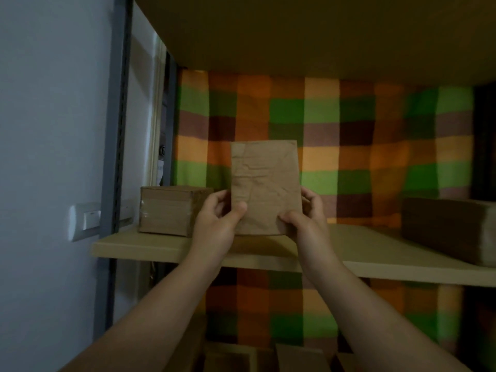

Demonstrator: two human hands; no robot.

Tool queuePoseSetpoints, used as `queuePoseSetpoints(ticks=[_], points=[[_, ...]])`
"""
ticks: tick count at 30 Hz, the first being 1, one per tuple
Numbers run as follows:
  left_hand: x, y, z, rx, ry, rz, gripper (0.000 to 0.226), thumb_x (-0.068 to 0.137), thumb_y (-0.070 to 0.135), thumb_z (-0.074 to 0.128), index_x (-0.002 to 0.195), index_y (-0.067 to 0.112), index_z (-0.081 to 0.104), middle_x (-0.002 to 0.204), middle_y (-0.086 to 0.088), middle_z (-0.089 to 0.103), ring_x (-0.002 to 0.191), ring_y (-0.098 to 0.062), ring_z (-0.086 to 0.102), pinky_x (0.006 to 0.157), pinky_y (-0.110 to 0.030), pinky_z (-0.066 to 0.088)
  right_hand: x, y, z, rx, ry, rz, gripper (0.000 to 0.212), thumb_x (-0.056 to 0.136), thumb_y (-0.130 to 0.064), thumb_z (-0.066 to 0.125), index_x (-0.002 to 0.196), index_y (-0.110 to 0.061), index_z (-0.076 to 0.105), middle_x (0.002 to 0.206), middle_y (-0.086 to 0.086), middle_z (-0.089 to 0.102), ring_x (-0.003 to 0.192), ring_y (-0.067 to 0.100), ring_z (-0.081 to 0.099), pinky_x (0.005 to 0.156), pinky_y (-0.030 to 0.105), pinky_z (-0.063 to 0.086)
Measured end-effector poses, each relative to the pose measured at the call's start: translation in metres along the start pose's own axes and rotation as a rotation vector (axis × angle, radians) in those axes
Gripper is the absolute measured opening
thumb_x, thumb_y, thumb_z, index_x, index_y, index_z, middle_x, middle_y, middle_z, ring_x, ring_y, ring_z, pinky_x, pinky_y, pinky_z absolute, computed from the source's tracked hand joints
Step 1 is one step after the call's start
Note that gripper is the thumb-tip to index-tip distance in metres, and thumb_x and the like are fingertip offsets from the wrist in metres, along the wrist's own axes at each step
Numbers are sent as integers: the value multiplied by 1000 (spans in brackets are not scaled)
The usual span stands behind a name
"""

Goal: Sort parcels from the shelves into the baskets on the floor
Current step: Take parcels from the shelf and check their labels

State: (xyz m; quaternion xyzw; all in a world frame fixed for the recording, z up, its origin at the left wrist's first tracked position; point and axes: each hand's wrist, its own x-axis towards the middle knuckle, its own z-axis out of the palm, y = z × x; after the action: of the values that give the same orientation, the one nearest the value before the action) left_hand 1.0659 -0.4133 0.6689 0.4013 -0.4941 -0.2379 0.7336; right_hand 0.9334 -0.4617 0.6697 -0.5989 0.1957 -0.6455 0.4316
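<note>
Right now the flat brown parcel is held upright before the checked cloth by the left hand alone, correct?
No. In the head view, both the left hand and the right hand grip the flat brown parcel, held upright before the checked cloth.

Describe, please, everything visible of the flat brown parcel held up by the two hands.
The flat parcel is a thin brown rectangle, wrapped in creased paper as it looks, with no label visible on this face. It stands upright, taller than wide, its broad face toward the camera. The left hand and the right hand pinch its lower corners, thumbs in front. Its lower edge is over the shelf board; whether it rests there I cannot tell.
</note>
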Motion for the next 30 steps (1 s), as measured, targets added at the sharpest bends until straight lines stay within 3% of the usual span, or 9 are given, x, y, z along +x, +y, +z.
queuePoseSetpoints(ticks=[3,6,9,11,16,19,23,26,30], points=[[-8,1,3,3,3,-26,41,92,19,56,131,18,48,123,3,59,106,-10,58,87,-27,49,-1,-4,-8,41,44,58,18,94,-27,50,112,-28,54,121,2,58,112,22,56,96,49,48],[-13,4,4,-18,19,-74,34,93,17,53,127,16,51,123,-2,61,111,-18,58,98,-38,47,-4,-9,-18,45,62,120,17,92,-33,53,108,-29,57,122,1,59,113,23,55,98,56,44],[-17,8,4,-74,42,-102,25,96,18,49,120,15,55,111,1,62,104,-16,58,94,-38,48,-4,-11,-29,33,-42,241,73,66,-43,74,131,-31,44,133,-1,50,118,22,49,97,52,43],[-18,10,6,-60,77,-94,21,95,18,49,115,16,56,104,4,62,99,-14,58,90,-37,48,-8,-13,-33,87,-172,307,85,59,-45,79,134,-26,44,130,1,56,115,22,55,88,44,49],[-18,10,10,152,136,3,7,90,11,57,89,18,57,93,2,61,88,-12,57,75,-28,48,-13,-14,-34,96,-156,224,58,61,-39,77,113,-23,58,111,1,68,104,21,63,85,37,51],[-21,10,12,276,97,13,8,90,25,59,84,19,62,95,2,61,88,-12,56,70,-27,46,-16,-15,-30,-10,-105,162,43,69,-32,75,109,-25,58,108,-2,67,102,20,63,87,40,51],[-26,14,19,234,-75,-18,53,76,49,68,119,24,49,114,10,52,103,-7,52,82,-26,46,-18,-22,-28,-62,-80,116,45,73,-33,75,114,-26,56,110,-3,66,102,18,62,90,43,51],[-28,15,24,290,-116,1,93,55,54,75,134,28,34,125,8,42,118,-12,45,99,-35,45,-19,-26,-27,-65,-99,83,35,78,-31,71,111,-28,58,108,-4,67,101,16,63,88,39,52],[-26,17,20,178,-86,-8,73,67,35,80,127,31,38,124,6,49,113,-14,51,93,-35,48,-20,-33,-29,3,-153,108,26,88,-20,59,114,-22,60,107,-1,67,98,16,63,75,32,53]])
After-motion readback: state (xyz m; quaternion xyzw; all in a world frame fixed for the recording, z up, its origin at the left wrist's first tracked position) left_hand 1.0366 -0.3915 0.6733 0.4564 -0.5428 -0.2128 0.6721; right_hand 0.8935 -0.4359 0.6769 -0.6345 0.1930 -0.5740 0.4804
